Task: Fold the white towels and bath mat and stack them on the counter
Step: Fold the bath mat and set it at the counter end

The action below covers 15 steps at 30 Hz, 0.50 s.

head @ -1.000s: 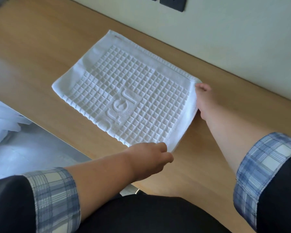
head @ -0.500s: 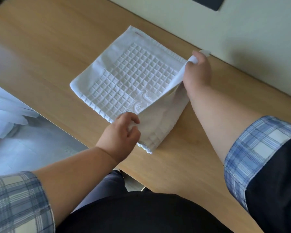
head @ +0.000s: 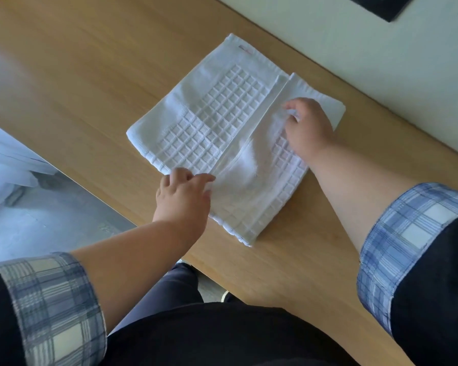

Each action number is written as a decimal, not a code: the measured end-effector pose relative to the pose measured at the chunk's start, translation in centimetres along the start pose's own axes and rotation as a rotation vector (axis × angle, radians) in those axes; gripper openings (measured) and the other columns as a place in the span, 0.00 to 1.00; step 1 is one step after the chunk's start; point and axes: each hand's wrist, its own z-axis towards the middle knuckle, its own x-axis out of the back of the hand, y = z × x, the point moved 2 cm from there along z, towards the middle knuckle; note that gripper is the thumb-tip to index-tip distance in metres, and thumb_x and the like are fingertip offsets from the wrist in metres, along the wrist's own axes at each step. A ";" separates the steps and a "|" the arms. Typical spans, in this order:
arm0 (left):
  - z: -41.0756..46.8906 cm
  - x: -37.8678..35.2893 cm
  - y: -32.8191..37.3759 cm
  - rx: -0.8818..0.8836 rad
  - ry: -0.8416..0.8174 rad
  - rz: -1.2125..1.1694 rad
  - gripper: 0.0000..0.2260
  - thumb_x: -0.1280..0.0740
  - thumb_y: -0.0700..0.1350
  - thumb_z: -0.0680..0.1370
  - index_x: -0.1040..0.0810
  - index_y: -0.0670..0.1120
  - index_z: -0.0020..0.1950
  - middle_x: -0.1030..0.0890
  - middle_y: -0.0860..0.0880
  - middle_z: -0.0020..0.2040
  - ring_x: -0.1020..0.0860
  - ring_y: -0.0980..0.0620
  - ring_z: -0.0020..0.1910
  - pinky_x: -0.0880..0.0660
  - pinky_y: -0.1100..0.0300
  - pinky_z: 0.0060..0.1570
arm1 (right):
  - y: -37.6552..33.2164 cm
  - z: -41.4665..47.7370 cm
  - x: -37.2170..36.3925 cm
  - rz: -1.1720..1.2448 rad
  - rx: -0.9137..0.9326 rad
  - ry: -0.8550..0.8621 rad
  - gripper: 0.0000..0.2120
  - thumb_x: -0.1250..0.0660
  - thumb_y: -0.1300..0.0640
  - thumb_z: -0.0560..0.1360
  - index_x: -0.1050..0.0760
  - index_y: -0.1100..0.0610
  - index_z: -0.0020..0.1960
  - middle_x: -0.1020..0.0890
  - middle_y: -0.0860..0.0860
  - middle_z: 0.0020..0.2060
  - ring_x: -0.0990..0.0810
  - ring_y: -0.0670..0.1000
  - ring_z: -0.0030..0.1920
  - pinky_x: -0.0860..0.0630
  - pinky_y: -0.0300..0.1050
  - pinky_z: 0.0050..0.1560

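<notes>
One white bath mat (head: 209,120) lies on the wooden bench (head: 90,75) in the head view, set at a slant, with a strip of bare wood between it and the pale wall (head: 354,62). Its right part is turned over onto the middle, so a flap with a plain hem runs slantwise across the raised square pattern. The left part is still uncovered.

The left grip (head: 183,196), a bare hand, is at the near end of that hem. Its fingers are curled and closed on the flap's edge, near the bench's front rim. The right grip (head: 308,128) is on the far end of the flap, fingers bent and pinching a small bunch of the cloth. Both forearms are bare up to rolled plaid cuffs, left (head: 50,307) and right (head: 407,233).

A black plate (head: 381,6) sits on the wall at the top. Beyond the bench's left rim there is grey floor (head: 50,220) and some white fabric (head: 6,165), too cropped to identify.
</notes>
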 end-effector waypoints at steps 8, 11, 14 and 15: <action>-3.3 -3.4 6.2 -0.769 -0.367 0.484 0.24 0.53 0.63 0.80 0.38 0.61 0.75 0.31 0.49 0.69 0.35 0.45 0.68 0.48 0.44 0.70 | 5.0 -3.9 1.0 -0.386 0.138 -0.081 0.22 0.41 0.56 0.80 0.31 0.50 0.74 0.35 0.53 0.76 0.37 0.57 0.74 0.39 0.51 0.73; -2.7 -3.3 5.8 -0.669 -0.294 0.621 0.24 0.53 0.65 0.81 0.35 0.59 0.73 0.35 0.48 0.72 0.42 0.45 0.73 0.69 0.40 0.70 | 6.8 -6.2 2.2 -0.452 0.011 -0.084 0.22 0.42 0.49 0.80 0.33 0.45 0.74 0.35 0.50 0.74 0.36 0.57 0.70 0.34 0.54 0.69; -1.4 -2.0 4.6 -0.538 -0.205 0.591 0.23 0.52 0.65 0.79 0.31 0.60 0.70 0.32 0.52 0.69 0.39 0.48 0.72 0.63 0.40 0.72 | 8.0 -9.4 3.1 -0.440 -0.082 -0.070 0.20 0.40 0.46 0.79 0.31 0.43 0.71 0.32 0.50 0.68 0.35 0.56 0.64 0.31 0.53 0.63; -1.2 -1.7 4.2 -0.496 -0.188 0.550 0.22 0.51 0.64 0.79 0.29 0.60 0.68 0.31 0.53 0.68 0.39 0.49 0.72 0.58 0.43 0.74 | 8.4 -10.5 3.2 -0.416 -0.090 -0.074 0.20 0.39 0.45 0.79 0.30 0.43 0.70 0.31 0.50 0.66 0.35 0.56 0.63 0.30 0.52 0.62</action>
